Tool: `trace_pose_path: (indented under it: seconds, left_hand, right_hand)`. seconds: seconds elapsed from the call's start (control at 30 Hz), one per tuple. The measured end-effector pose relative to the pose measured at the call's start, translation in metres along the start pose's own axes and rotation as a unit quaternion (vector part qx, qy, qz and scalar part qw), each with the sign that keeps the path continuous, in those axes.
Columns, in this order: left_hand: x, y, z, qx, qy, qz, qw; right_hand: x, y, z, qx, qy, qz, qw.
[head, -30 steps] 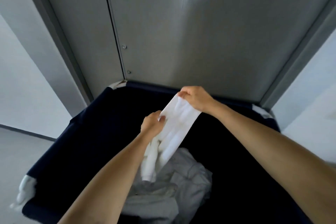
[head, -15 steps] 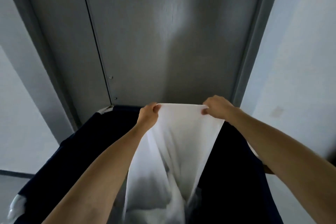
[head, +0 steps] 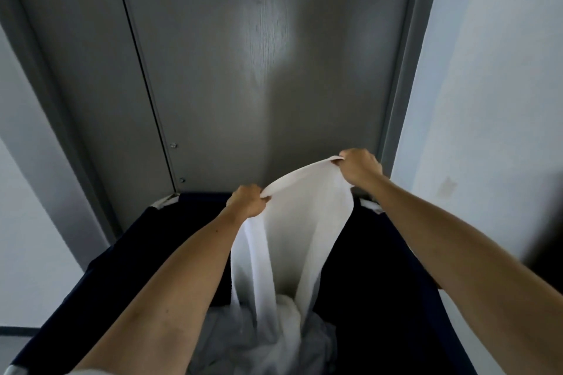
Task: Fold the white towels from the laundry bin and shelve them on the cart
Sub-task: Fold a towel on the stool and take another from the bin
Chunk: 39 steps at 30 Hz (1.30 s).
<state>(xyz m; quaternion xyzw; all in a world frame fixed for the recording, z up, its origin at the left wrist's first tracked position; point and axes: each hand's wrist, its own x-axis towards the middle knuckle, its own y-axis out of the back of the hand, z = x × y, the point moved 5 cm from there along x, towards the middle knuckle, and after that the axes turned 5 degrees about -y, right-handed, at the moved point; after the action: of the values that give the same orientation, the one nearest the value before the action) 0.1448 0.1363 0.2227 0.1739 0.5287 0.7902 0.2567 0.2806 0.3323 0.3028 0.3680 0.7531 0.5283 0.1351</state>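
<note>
Moved: my right hand [head: 359,169] has lifted its corner higher.
Hands: left hand [head: 248,201] and right each pinch the towel's [head: 304,222] top edge.
Towel: hangs into the laundry bin [head: 380,253].
Handling: soft, light, limp; grip the corners.

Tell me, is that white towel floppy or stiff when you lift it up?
Probably floppy: the towel bends loosely between the left hand and right hand and hangs in soft folds into the bin. It seems light, since pinching just its top edge holds it up. Its lower end meets the pile, so it may snag.
</note>
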Motion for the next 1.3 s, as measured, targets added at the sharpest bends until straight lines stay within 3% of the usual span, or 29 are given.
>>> trace_pose_path:
  seconds: [0.13, 0.27, 0.33, 0.4, 0.5, 0.6, 0.7, 0.77, 0.83, 0.9, 0.97, 1.03, 1.17, 1.3]
  left_hand:
    - [0.003, 0.002, -0.008, -0.058, 0.03, 0.014, 0.998]
    - [0.035, 0.111, 0.026, -0.118, -0.033, 0.197, 0.973]
    - [0.052, 0.161, 0.037, -0.144, -0.071, 0.241, 0.957]
    - [0.065, 0.162, 0.033, -0.097, -0.081, 0.202, 0.971]
    - [0.063, 0.101, 0.004, -0.042, -0.031, 0.109, 0.993]
    - [0.051, 0.055, -0.003, -0.008, -0.035, 0.046, 0.998]
    - [0.03, 0.045, 0.035, -0.09, -0.128, 0.026, 0.987]
    - [0.021, 0.042, 0.066, -0.171, -0.166, 0.004, 0.971]
    - [0.014, 0.04, 0.079, -0.265, -0.127, 0.023, 0.956]
    - [0.007, 0.041, 0.079, -0.384, -0.07, 0.076, 0.918]
    - [0.003, 0.046, 0.081, -0.481, -0.056, 0.118, 0.867]
    - [0.003, 0.055, 0.086, -0.516, -0.066, 0.144, 0.842]
    - [0.007, 0.069, 0.084, -0.48, -0.069, 0.187, 0.854]
    - [0.004, 0.062, 0.082, -0.373, -0.07, 0.161, 0.911]
  right_hand:
    - [0.008, 0.0, -0.008, 0.044, -0.013, 0.006, 0.999]
    - [0.038, 0.059, -0.031, 0.137, 0.013, 0.101, 0.985]
    - [0.053, 0.097, -0.048, 0.15, 0.048, 0.137, 0.978]
    - [0.058, 0.107, -0.058, 0.17, 0.071, 0.106, 0.977]
    - [0.046, 0.071, -0.047, 0.158, 0.076, 0.004, 0.985]
    - [0.034, 0.046, -0.036, 0.134, 0.102, -0.008, 0.986]
    - [0.019, 0.031, -0.059, 0.088, 0.178, -0.052, 0.979]
    - [0.01, 0.024, -0.077, 0.124, 0.199, -0.044, 0.971]
    - [0.005, 0.028, -0.083, 0.21, 0.179, -0.002, 0.961]
    - [0.001, 0.028, -0.074, 0.287, 0.148, 0.022, 0.946]
    - [-0.005, 0.011, -0.062, 0.316, 0.115, -0.009, 0.942]
    - [-0.01, -0.016, -0.047, 0.378, 0.071, -0.07, 0.921]
    - [-0.021, -0.036, -0.037, 0.46, 0.044, -0.085, 0.883]
    - [-0.023, -0.027, -0.046, 0.462, 0.058, -0.046, 0.884]
